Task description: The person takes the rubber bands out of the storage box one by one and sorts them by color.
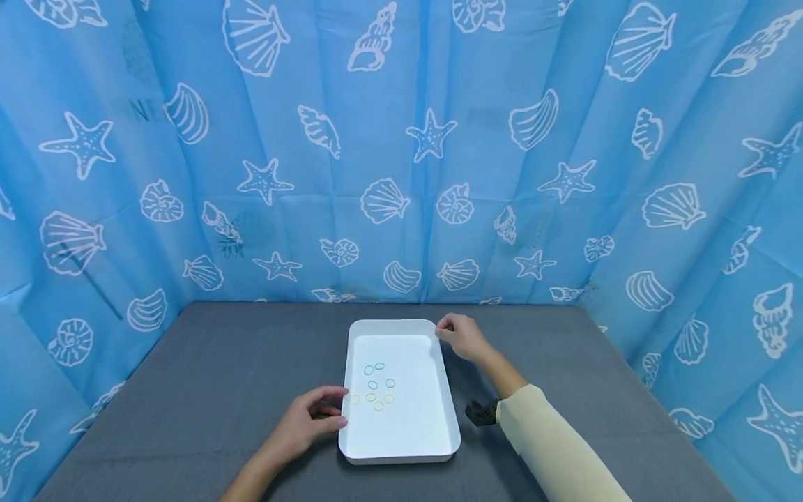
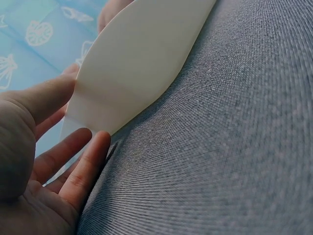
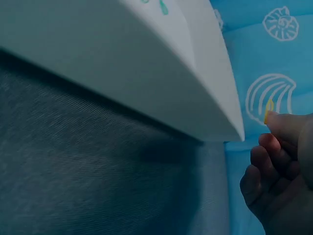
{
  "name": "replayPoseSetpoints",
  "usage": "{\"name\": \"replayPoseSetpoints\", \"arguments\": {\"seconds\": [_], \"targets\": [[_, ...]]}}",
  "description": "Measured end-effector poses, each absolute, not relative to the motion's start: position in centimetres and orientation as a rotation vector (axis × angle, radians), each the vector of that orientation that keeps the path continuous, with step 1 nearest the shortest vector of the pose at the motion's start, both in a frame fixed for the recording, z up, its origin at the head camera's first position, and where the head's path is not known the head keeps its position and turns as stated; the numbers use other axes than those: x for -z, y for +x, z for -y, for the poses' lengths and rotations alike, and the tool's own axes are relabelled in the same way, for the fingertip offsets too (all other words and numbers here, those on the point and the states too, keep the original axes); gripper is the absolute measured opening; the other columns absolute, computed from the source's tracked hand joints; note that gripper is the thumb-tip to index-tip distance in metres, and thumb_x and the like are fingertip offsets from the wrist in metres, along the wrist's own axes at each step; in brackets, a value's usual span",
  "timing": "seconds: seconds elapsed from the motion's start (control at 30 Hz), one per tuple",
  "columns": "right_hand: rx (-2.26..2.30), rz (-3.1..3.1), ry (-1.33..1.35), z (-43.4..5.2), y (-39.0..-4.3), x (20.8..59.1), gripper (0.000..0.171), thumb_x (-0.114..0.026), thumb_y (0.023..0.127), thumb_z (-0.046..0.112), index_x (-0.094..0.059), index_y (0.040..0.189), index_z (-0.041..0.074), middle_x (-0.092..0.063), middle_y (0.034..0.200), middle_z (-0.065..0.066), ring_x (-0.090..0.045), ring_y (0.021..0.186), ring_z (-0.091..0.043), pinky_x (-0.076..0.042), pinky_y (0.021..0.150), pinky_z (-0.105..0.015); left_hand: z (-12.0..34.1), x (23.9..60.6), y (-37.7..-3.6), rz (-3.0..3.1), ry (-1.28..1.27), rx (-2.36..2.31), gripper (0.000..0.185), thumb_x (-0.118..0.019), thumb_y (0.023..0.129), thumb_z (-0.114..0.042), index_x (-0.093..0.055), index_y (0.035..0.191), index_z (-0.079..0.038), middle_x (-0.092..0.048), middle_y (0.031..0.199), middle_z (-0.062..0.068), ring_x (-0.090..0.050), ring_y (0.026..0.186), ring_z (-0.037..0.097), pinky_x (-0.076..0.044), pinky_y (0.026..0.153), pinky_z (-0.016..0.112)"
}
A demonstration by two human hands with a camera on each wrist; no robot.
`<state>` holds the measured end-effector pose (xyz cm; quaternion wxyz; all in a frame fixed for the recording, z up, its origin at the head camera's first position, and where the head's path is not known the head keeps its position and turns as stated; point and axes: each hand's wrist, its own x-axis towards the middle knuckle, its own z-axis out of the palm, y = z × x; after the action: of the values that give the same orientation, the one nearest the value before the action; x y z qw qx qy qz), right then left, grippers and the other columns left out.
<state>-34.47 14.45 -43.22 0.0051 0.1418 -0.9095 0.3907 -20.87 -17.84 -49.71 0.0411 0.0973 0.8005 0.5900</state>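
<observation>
A white rectangular tray [image 1: 420,432] lies on the grey cloth, with small thin rubber bands inside, toward its left half. The teal bands [image 1: 373,385] are farther back and the yellow ones [image 1: 378,406] nearer. My left hand [image 1: 304,425] rests its fingertips against the tray's left side, fingers extended and slightly bent along the outer wall. Just outside the far right corner, my right hand [image 1: 464,338] pinches a yellow rubber band [image 3: 269,110] between thumb and index finger. Its other fingers are loosely curled.
A grey cloth [image 1: 251,362] covers the table around the tray. Behind and on both sides hangs a blue curtain [image 1: 426,174] printed with shells and starfish. A black wrist device [image 1: 482,413] sits below the right sleeve.
</observation>
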Motion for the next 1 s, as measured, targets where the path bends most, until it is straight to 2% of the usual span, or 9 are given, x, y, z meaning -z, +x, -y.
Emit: {"name": "replayPoseSetpoints", "arguments": {"seconds": [0.23,0.67,1.0], "targets": [[-1.246,2.780,0.357,-15.5,-34.4,44.9,0.007,-0.062,0.095,0.006,-0.063,0.090,0.001,-0.058,0.080,-0.005,-0.049,0.069,-0.019,-0.042,0.063,-0.035,17.9,49.6,-20.8,-2.441,0.304,-1.810,0.048,-0.080,0.081,-0.019,-0.063,0.124,-0.008,-0.064,0.116,0.011,-0.062,0.094,0.024,-0.050,0.076,0.029],[-1.138,2.830,0.158,-16.4,-35.0,46.9,0.012,-0.066,0.091,0.005,-0.065,0.080,0.000,-0.065,0.080,-0.007,-0.055,0.070,-0.019,-0.045,0.064,-0.036,18.1,49.6,-20.8,-2.441,0.300,-1.798,0.048,-0.080,0.081,-0.019,-0.062,0.125,-0.009,-0.064,0.116,0.010,-0.061,0.095,0.023,-0.049,0.078,0.028],[-1.051,2.878,0.073,-16.8,-35.4,47.1,0.015,-0.065,0.091,0.004,-0.064,0.076,0.001,-0.065,0.078,-0.007,-0.055,0.068,-0.021,-0.045,0.063,-0.036,17.9,49.4,-20.9,-2.447,0.302,-1.806,0.048,-0.080,0.081,-0.018,-0.063,0.125,-0.007,-0.064,0.115,0.012,-0.061,0.094,0.022,-0.049,0.078,0.028]]}}
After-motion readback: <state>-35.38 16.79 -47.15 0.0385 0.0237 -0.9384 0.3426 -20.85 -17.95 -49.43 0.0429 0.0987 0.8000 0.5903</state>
